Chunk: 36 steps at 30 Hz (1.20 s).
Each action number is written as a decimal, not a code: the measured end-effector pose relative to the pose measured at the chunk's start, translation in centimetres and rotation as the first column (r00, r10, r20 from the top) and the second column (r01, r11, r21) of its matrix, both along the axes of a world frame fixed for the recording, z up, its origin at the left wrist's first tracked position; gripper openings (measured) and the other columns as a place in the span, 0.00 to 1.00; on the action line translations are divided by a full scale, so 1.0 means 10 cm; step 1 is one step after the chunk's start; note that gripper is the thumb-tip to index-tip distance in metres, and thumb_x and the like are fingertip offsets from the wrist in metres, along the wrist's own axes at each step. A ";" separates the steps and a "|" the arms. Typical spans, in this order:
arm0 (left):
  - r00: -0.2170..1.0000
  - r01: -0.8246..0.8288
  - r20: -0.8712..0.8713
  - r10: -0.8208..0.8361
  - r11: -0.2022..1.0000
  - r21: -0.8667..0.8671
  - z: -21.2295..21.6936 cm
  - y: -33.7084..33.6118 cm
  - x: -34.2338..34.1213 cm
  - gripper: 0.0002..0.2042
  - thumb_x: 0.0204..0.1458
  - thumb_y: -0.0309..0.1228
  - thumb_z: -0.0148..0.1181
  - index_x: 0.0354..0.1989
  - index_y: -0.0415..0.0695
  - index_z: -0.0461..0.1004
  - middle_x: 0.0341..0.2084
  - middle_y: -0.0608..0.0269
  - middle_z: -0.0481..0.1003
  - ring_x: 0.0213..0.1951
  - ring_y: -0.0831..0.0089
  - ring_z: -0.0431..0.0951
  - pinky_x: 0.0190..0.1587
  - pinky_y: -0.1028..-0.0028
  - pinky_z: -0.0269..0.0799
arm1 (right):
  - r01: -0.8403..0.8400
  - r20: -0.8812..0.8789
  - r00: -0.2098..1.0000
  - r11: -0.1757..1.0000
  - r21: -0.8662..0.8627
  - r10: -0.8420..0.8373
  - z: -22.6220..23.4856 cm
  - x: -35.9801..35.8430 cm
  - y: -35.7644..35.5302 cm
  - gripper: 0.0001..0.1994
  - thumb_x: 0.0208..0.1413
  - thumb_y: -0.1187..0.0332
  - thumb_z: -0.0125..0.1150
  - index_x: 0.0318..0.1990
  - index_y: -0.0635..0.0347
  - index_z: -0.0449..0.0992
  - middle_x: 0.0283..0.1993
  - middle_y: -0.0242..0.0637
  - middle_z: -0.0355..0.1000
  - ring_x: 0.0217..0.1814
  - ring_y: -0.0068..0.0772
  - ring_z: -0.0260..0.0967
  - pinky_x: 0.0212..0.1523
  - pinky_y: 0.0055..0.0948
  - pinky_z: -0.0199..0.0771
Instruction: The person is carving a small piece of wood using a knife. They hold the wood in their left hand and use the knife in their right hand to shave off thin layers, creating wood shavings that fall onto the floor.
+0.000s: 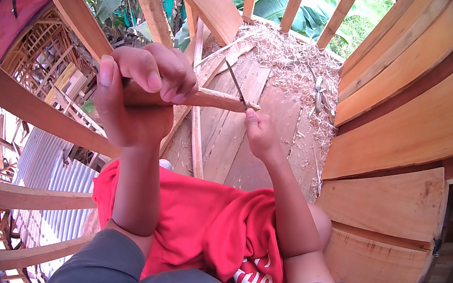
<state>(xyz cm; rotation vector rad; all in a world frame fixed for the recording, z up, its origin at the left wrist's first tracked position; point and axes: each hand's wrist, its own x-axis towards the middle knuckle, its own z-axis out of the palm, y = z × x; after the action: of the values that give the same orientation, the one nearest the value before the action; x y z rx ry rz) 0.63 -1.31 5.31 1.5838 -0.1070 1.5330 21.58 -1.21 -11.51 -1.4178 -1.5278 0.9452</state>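
My left hand (141,87) is raised and closed around the thick end of a wooden stick (214,100). The stick runs to the right, and its far end looks rough and pale. At that end, my right hand (263,135) is closed with the thumb upward. A narrow dark knife blade (235,81) slants up and left from this hand, crossing the stick near its tip. The knife's handle is hidden in my fist. Whether the edge is biting into the wood cannot be made out. A red cloth (200,212) lies over my lap below both hands.
Curled wood shavings (284,49) cover the far part of the plank floor (269,98). A short board (212,8) leans at the far rail, with long wooden strips (196,143) near it. Slatted railing (46,100) bounds the left; a plank wall (417,126) closes the right.
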 end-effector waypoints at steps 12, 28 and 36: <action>0.999 0.035 -0.028 -0.034 0.999 0.022 -0.02 0.01 -0.13 0.20 0.66 0.44 0.26 0.31 0.50 0.67 0.19 0.64 0.60 0.22 0.73 0.59 0.26 0.71 0.60 | 0.019 0.146 0.989 0.994 -0.109 -0.002 0.27 -0.16 -0.04 0.25 0.67 0.57 0.41 0.21 0.67 0.66 0.14 0.43 0.61 0.17 0.39 0.59 0.24 0.41 0.58; 0.991 0.119 -0.065 -0.115 0.991 0.068 -0.01 0.06 -0.12 0.22 0.66 0.42 0.26 0.29 0.50 0.68 0.19 0.63 0.65 0.20 0.73 0.61 0.23 0.71 0.61 | -0.160 -0.098 0.984 0.984 -0.079 0.152 0.01 0.06 0.05 0.26 0.67 0.56 0.41 0.19 0.63 0.64 0.13 0.31 0.57 0.18 0.24 0.54 0.21 0.34 0.55; 0.971 0.208 -0.155 -0.183 0.965 0.162 0.01 0.05 -0.12 0.23 0.65 0.42 0.28 0.27 0.51 0.71 0.19 0.64 0.68 0.17 0.74 0.63 0.18 0.74 0.61 | -0.142 0.085 0.986 0.990 0.015 0.140 0.47 -0.16 -0.12 0.25 0.67 0.55 0.42 0.23 0.65 0.67 0.14 0.37 0.58 0.19 0.30 0.57 0.24 0.40 0.58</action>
<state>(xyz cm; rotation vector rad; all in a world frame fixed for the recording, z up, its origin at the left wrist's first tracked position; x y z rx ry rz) -0.62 -0.84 5.42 1.7594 -0.3209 1.2841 20.01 -2.45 -6.86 -1.3633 -1.7139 0.9620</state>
